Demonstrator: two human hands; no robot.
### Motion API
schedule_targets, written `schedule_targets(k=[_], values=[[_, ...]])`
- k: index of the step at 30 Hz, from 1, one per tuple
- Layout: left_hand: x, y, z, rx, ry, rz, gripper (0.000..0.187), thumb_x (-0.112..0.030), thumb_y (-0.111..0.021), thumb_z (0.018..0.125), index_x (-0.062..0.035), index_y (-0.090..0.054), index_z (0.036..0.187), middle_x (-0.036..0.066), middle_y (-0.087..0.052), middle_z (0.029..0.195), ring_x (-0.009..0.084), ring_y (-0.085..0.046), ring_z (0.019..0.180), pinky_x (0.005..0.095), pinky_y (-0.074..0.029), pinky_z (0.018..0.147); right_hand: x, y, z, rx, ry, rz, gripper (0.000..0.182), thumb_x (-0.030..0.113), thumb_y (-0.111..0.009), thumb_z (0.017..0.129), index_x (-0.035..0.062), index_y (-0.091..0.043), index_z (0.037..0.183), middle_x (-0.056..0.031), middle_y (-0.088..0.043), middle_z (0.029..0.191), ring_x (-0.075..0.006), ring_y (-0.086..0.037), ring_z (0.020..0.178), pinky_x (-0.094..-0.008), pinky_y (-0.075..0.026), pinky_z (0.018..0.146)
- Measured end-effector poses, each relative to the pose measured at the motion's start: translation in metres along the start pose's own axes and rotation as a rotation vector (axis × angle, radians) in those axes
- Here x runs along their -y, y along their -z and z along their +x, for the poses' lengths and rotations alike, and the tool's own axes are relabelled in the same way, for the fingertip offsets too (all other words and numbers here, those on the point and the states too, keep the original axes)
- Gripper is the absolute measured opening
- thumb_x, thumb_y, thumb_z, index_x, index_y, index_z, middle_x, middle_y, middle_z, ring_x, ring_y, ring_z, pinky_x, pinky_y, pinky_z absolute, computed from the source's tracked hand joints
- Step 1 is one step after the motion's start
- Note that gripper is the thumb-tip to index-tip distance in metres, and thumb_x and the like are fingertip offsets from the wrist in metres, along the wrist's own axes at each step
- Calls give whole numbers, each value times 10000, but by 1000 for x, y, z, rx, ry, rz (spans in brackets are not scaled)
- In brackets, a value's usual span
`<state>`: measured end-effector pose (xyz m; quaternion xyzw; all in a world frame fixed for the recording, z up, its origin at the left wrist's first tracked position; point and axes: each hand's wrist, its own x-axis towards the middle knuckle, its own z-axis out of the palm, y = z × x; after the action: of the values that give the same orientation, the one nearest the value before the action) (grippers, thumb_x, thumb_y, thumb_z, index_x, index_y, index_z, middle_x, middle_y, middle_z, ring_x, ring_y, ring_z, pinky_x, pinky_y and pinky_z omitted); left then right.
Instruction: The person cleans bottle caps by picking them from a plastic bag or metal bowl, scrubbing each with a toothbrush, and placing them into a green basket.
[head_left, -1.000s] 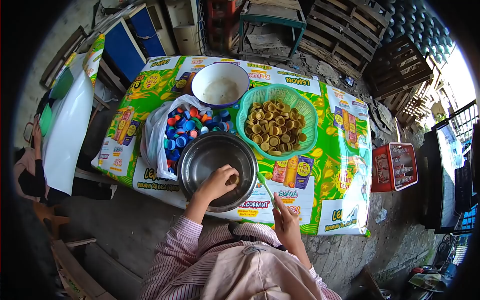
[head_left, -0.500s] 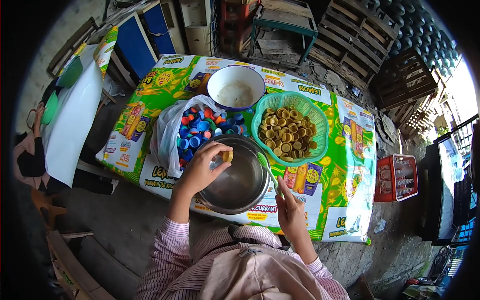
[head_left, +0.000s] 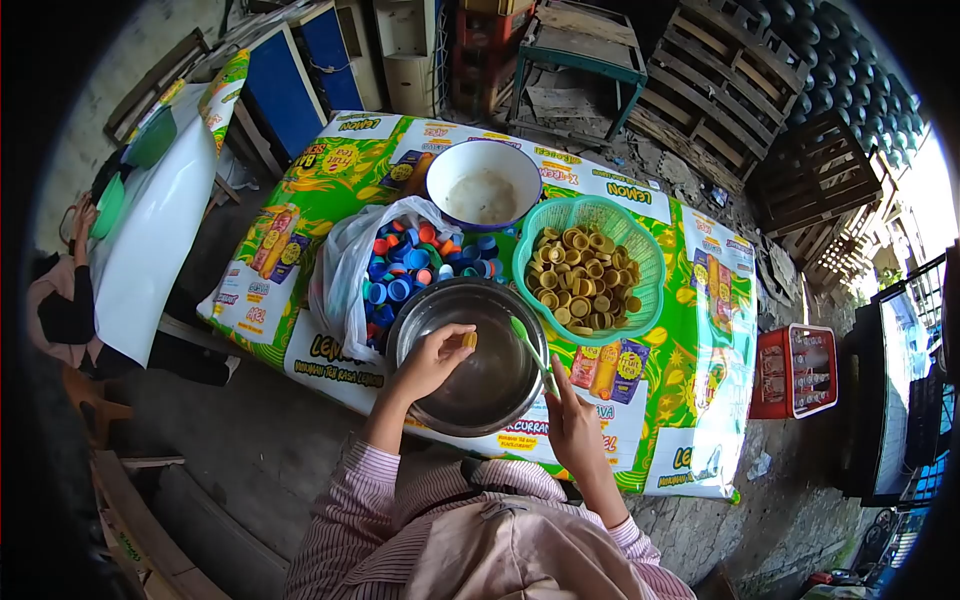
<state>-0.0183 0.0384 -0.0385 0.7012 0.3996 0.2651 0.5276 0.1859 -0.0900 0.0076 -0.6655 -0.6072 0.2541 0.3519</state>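
Note:
Over the steel bowl [head_left: 425, 405], my left hand [head_left: 432, 362] pinches a yellow-brown bottle cap [head_left: 469, 341]. My right hand [head_left: 575, 425] is closed round the handle of a green toothbrush [head_left: 532, 348], whose head end reaches over the bowl's right side, apart from the cap. Behind the bowl, to the left, a plastic bag [head_left: 335, 270] holds blue, red and green bottle caps [head_left: 398, 290]. To the right, a green basket [head_left: 650, 255] holds many yellow-brown caps [head_left: 580, 275]. A white enamel basin [head_left: 484, 160] stands at the back.
A green and white printed sheet [head_left: 270, 300] covers the table. On the right, a red crate [head_left: 795, 372] of bottles stands on the floor. Another person [head_left: 65, 300] is at the far left by a second table with green bowls [head_left: 110, 205]. Wooden pallets [head_left: 715, 90] lean behind.
My left hand has moved slightly right and down over the bowl and turned the cap edge-on. The toothbrush stays in my right hand. The whole view has shifted a little.

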Motion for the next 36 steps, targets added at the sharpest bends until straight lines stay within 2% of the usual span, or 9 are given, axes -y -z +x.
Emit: schedule_targets(k=[1,2,3,5,8,11,16,20,36], values=[[2,-3,-2,-37,62,-393,351,-32,-544,856,-33,-492,1203,81,-556,1131,176,-573,1002,262,-482,832,0,-1,0,0,0,3,498,34,-493,856,146,-383,1329,-223,-607,810,-380,-596,641,-430,-453,549],[3,-2,-5,4,126,-512,352,-58,-491,900,-29,-447,1247,85,-532,1182,179,-552,1051,284,-464,892,0,-1,-1,17,27,34,503,32,-488,858,148,-375,1334,-231,-606,817,-385,-596,647,-435,-452,551],[-4,-1,-8,2,126,-513,352,-58,-491,900,-29,-447,1247,85,-532,1182,179,-552,1051,284,-464,892,0,-1,-2,32,57,65,508,30,-483,860,151,-366,1339,-238,-606,823,-391,-595,653,-439,-451,553],[-15,-2,-13,20,136,-796,357,-62,-480,906,-29,-433,1258,86,-527,1190,185,-548,1058,295,-448,920,2,-5,-3,33,89,55,518,27,-488,853,159,-367,1340,-224,-597,792,-380,-593,639,-433,-452,547],[-20,-3,-18,21,102,-814,366,-67,-477,908,-22,-419,1267,92,-519,1200,186,-540,1074,295,-437,936,10,-11,-7,51,166,43,563,16,-511,825,201,-376,1340,-162,-563,697,-337,-580,582,-419,-457,530],[-24,-4,-19,6,0,-721,373,-73,-485,906,-22,-420,1270,93,-522,1194,190,-532,1090,293,-434,939,8,-17,-11,138,149,43,574,10,-519,818,217,-382,1336,-153,-573,710,-334,-581,584,-424,-460,532],[-15,-7,-27,-25,85,-692,371,-85,-483,910,-16,-422,1269,109,-525,1192,202,-529,1096,293,-433,940,3,-17,-6,16,205,110,559,3,-520,818,208,-402,1325,-163,-570,709,-344,-578,585,-425,-446,524],[-22,-8,-28,-19,91,-796,368,-90,-478,913,-10,-421,1268,116,-527,1193,206,-534,1088,294,-436,935,6,-23,-10,136,141,111,550,15,-522,826,205,-397,1327,-171,-581,738,-338,-588,596,-419,-451,530],[-15,-10,-29,-64,101,-721,330,-125,-461,927,-4,-463,1235,112,-538,1176,210,-539,1078,305,-448,916,7,-15,-7,83,152,144,543,5,-514,827,194,-404,1324,-171,-574,702,-338,-580,591,-428,-436,533]])
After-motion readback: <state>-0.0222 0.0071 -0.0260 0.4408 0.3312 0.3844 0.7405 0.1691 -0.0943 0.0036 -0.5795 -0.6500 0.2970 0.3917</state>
